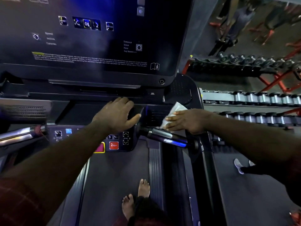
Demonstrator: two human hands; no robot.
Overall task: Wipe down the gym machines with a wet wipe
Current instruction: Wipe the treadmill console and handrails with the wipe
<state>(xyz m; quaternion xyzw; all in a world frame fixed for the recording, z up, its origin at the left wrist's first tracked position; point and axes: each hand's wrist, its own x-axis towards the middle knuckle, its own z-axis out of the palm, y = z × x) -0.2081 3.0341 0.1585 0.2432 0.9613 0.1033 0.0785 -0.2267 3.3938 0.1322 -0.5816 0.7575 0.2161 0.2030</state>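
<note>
gym floor, dumbbell racks (250,98) off to the right. right hand (189,121) held the wipe (173,111) under straight fingers at the console's (78,115) right end, just above the handle (162,136). left hand (115,115) lay flat on the console, holding nothing. the wipe looked thin, limp and damp, so it was likely best bunched under the palm. readable: "ok", "option", "stop", "speed", "pace".

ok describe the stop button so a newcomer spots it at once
Start at the treadmill's big dark console screen and drop to the control panel below the left hand. The stop button sits on its lower edge: the only red square with white STOP lettering, between a pink yellow-rimmed button and the speed arrows.
</note>
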